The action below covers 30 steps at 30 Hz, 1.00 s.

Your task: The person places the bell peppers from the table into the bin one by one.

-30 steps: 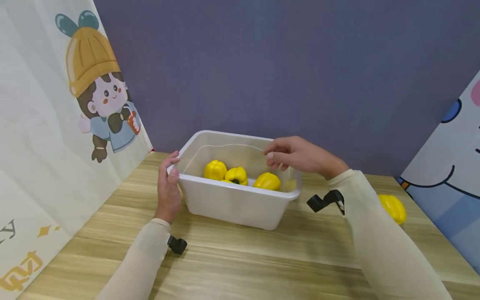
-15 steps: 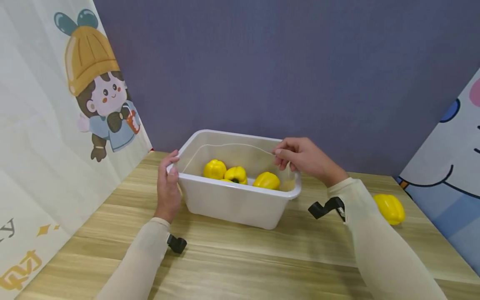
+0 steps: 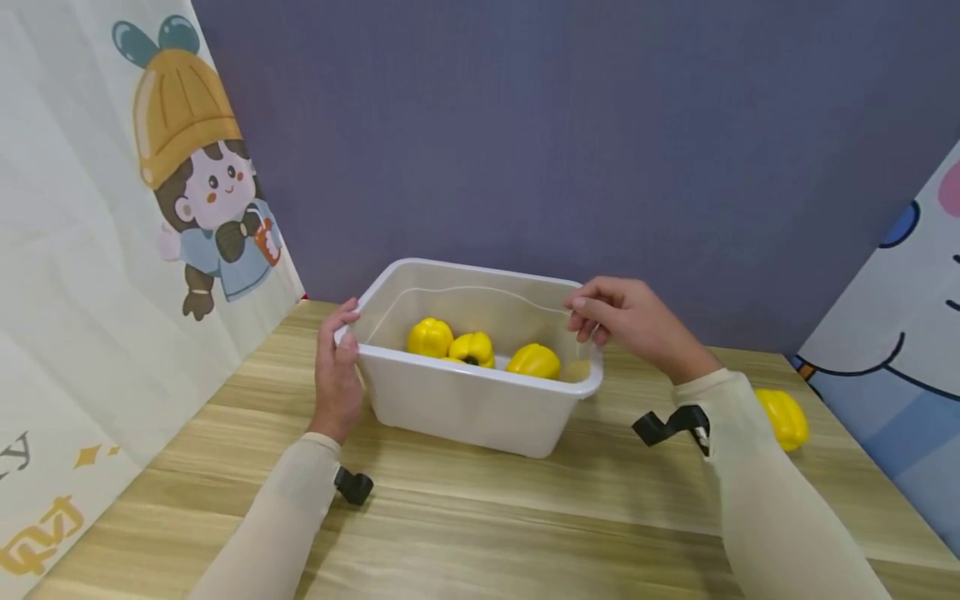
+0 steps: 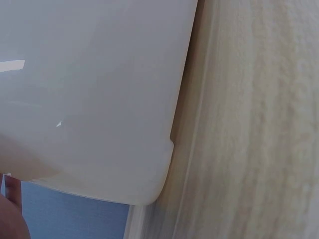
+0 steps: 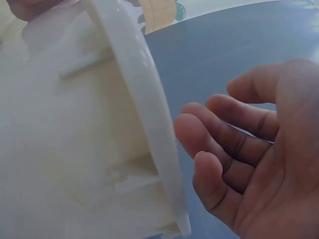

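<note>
A white plastic bin (image 3: 465, 408) stands on the table in the head view, with several yellow bell peppers (image 3: 534, 361) inside. My left hand (image 3: 337, 379) grips its left rim, thumb on the near side; in the left wrist view only a bit of that hand (image 4: 11, 214) shows beside the bin wall (image 4: 89, 99). At the bin's right end, my right hand (image 3: 630, 321) hovers by the rim with loosely bent fingers. The right wrist view shows nothing in this hand (image 5: 249, 149), its fingertips near the bin rim (image 5: 144, 89) with a gap between.
Another yellow bell pepper (image 3: 783, 418) lies on the wood-grain table (image 3: 480, 525) to the right, partly behind my right forearm. A dark blue-grey panel (image 3: 525, 142) rises behind the bin. Printed panels flank the table on the left (image 3: 67, 250) and right (image 3: 885, 333).
My right hand has drawn back rightward from over the bin to its right end. The left hand and the bin have stayed in place.
</note>
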Available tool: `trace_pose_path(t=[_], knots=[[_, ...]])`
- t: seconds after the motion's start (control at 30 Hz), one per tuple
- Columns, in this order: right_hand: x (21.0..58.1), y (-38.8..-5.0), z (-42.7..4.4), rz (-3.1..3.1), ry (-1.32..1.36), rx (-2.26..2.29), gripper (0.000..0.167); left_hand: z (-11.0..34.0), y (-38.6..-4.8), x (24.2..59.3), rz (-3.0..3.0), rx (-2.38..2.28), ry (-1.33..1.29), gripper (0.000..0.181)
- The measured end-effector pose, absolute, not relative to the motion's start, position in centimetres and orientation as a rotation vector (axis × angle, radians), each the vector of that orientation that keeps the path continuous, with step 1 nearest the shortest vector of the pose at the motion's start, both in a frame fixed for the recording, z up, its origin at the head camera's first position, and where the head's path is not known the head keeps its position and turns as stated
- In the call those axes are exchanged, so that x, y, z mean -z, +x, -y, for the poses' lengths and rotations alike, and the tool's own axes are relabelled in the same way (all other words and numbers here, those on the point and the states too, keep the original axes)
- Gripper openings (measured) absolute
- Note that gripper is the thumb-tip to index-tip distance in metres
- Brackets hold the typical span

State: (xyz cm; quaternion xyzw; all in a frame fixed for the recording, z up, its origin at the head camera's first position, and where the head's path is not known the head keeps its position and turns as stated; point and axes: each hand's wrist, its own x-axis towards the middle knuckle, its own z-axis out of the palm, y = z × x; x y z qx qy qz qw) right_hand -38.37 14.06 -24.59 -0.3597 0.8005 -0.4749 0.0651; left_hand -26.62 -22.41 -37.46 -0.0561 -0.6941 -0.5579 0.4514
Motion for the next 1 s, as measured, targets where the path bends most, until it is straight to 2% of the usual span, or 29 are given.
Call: trace_pose_path(t=[0.47, 1.0], knots=[[26.2, -37.4, -16.5, -2.398, -1.204, 1.586, 0.022, 22.5, -26.7, 36.9, 1.696, 1.385, -0.146, 0.043], [28.6, -36.6, -18.6, -2.312, -1.164, 1.668, 0.031, 22.5, -26.6, 37.5, 1.716, 1.353, -0.140, 0.042]])
